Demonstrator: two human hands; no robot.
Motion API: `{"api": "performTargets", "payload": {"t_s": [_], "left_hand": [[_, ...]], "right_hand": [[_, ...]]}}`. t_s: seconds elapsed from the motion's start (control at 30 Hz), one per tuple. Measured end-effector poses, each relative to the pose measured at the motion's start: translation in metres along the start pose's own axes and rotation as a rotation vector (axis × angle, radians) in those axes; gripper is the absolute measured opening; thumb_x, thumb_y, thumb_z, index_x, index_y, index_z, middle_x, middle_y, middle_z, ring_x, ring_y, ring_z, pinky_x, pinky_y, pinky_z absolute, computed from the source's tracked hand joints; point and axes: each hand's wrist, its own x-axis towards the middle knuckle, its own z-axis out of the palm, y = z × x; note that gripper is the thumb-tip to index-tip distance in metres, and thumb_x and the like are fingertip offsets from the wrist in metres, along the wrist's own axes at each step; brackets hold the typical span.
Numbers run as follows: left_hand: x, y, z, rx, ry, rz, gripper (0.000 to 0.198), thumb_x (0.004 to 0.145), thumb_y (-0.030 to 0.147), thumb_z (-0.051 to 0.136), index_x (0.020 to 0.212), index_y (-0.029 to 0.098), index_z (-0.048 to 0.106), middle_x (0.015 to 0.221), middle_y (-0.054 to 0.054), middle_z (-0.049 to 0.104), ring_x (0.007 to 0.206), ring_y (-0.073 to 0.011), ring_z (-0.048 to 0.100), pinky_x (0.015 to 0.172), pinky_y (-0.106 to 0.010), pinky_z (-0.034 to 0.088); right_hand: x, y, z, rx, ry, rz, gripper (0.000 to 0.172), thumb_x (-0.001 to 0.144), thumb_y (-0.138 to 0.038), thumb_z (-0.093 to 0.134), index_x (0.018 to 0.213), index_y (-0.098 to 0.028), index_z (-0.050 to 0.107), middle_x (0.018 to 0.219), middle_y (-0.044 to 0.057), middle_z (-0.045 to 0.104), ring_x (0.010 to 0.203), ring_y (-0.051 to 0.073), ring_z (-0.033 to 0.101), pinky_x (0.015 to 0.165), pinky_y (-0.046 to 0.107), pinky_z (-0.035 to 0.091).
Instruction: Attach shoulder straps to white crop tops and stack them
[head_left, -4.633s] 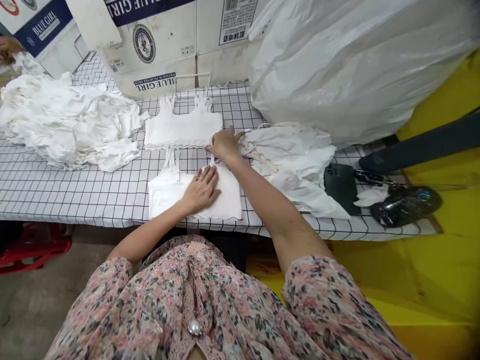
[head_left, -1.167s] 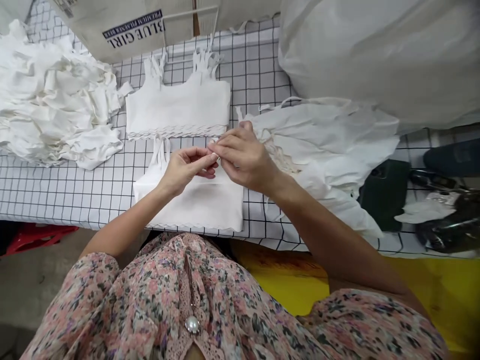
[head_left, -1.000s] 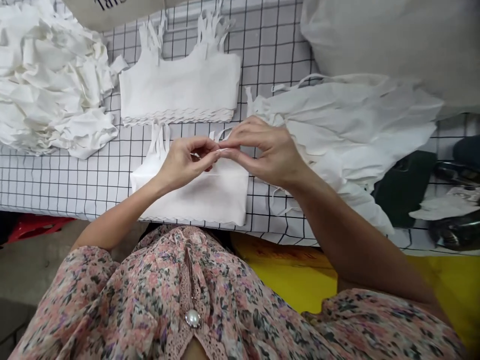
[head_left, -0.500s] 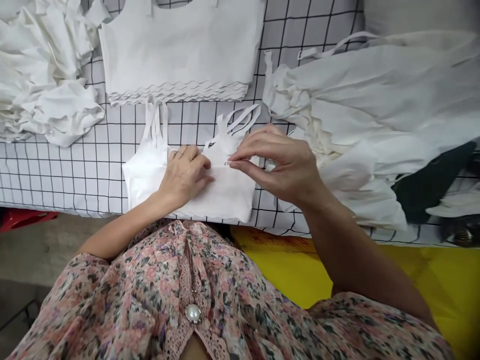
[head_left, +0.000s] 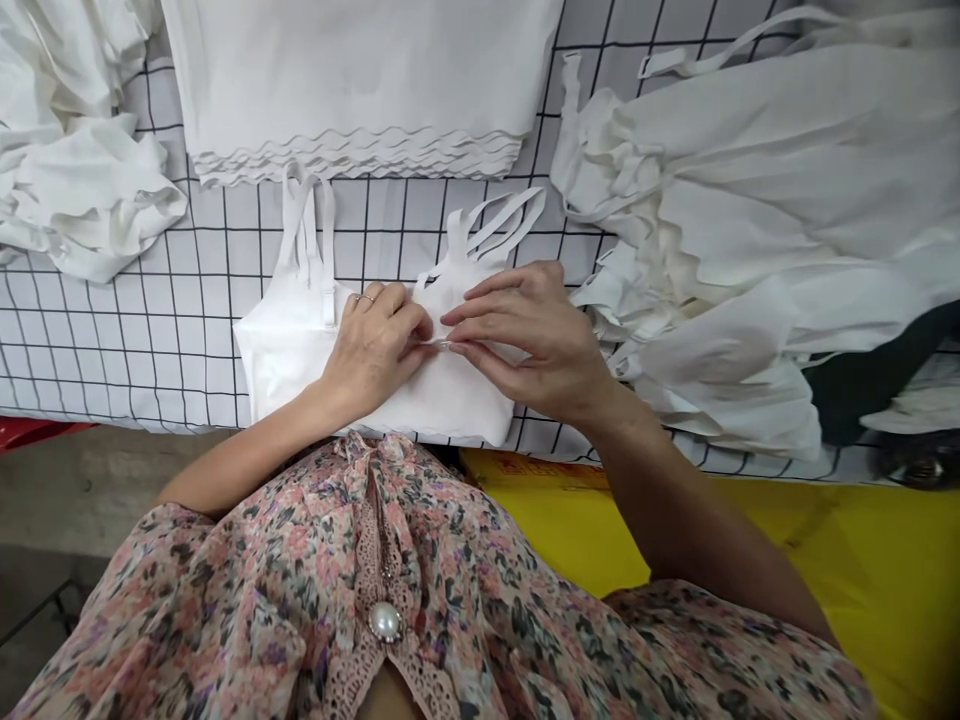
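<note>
At the bench's (head_left: 112, 330) near edge, left hand (head_left: 375, 345) presses loosely on the white top (head_left: 292, 350); right hand (head_left: 536, 340) pinches a small clip (head_left: 439, 345) there, which likely needs steady fingertips.

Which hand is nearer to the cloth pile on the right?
Right. The right hand is just left of the pile; the left hand rests farther left, on the top.

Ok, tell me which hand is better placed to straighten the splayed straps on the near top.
Right, probably: the right hand lies nearest the splayed straps, while the left hand rests on the near top, farther from them, pinning it down.
</note>
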Motion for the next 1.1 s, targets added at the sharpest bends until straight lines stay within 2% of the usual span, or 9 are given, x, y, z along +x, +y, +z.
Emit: {"api": "performTargets", "payload": {"t_s": [0.1,0.17,0.27,0.4,0.5,0.67,0.97,1.1], "left_hand": [[-0.003,-0.002,0.005,-0.01,0.049,0.056,0.009,0.103,0.017,0.062,0.101,0.021,0.07,0.102,-0.003,0.072,0.103,-0.0225,0.057,0.094,-0.037,0.038],[-0.005,-0.005,0.01,-0.02,0.118,0.111,0.008,0.104,0.02,0.063,0.104,0.022,0.071,0.095,-0.001,0.072,0.099,-0.0214,0.057,0.096,-0.038,0.037],[-0.007,-0.011,0.02,-0.041,0.246,0.206,0.011,0.106,0.029,0.065,0.102,0.024,0.074,0.087,0.001,0.069,0.09,-0.0195,0.056,0.096,-0.039,0.036],[-0.007,-0.016,0.031,-0.011,0.353,0.281,0.019,0.108,0.03,0.062,0.095,0.025,0.074,0.078,0.002,0.063,0.082,-0.0179,0.053,0.094,-0.038,0.037],[-0.006,-0.017,0.035,0.04,0.374,0.321,0.021,0.109,0.027,0.058,0.093,0.024,0.072,0.076,0.002,0.06,0.08,-0.0178,0.052,0.09,-0.037,0.037],[-0.005,-0.016,0.036,-0.003,0.396,0.343,0.017,0.107,0.025,0.061,0.091,0.022,0.068,0.076,0.002,0.059,0.08,-0.0171,0.053,0.089,-0.036,0.038],[-0.004,-0.016,0.035,-0.041,0.41,0.35,0.017,0.106,0.026,0.064,0.091,0.022,0.07,0.078,0.002,0.061,0.079,-0.0168,0.054,0.089,-0.036,0.04],[-0.005,-0.017,0.035,-0.079,0.401,0.344,0.014,0.105,0.025,0.066,0.092,0.022,0.071,0.079,0.002,0.062,0.08,-0.0167,0.055,0.089,-0.036,0.04]], "right_hand": [[-0.004,-0.002,0.0,-0.071,-0.02,-0.017,0.014,0.104,-0.03,0.064,0.092,-0.03,0.072,0.096,-0.003,0.081,0.108,0.028,0.07,0.103,0.058,0.041],[-0.006,-0.004,-0.001,-0.112,-0.019,-0.034,0.015,0.105,-0.029,0.063,0.092,-0.029,0.071,0.091,-0.003,0.08,0.106,0.027,0.07,0.105,0.057,0.041],[-0.009,-0.004,-0.004,-0.124,-0.01,-0.062,0.011,0.103,-0.026,0.065,0.095,-0.028,0.072,0.092,-0.002,0.08,0.104,0.025,0.07,0.104,0.055,0.044],[-0.013,-0.006,-0.003,-0.116,0.04,-0.02,0.006,0.1,-0.027,0.07,0.098,-0.028,0.076,0.092,0.001,0.078,0.098,0.025,0.07,0.098,0.052,0.048],[-0.013,-0.01,0.003,-0.093,0.104,-0.028,0.004,0.098,-0.026,0.072,0.1,-0.028,0.075,0.089,0.001,0.076,0.096,0.025,0.069,0.096,0.051,0.05],[-0.01,-0.016,0.015,-0.055,0.208,-0.078,0.008,0.097,-0.018,0.073,0.097,-0.025,0.07,0.085,0.002,0.073,0.098,0.025,0.064,0.089,0.046,0.051],[-0.009,-0.011,0.018,-0.019,0.237,-0.116,0.011,0.096,-0.015,0.074,0.097,-0.024,0.067,0.085,0.002,0.072,0.097,0.022,0.06,0.087,0.041,0.05],[-0.01,-0.009,0.014,-0.073,0.177,-0.096,0.007,0.098,-0.02,0.071,0.097,-0.026,0.069,0.085,0.001,0.073,0.097,0.024,0.064,0.089,0.046,0.052]]}}
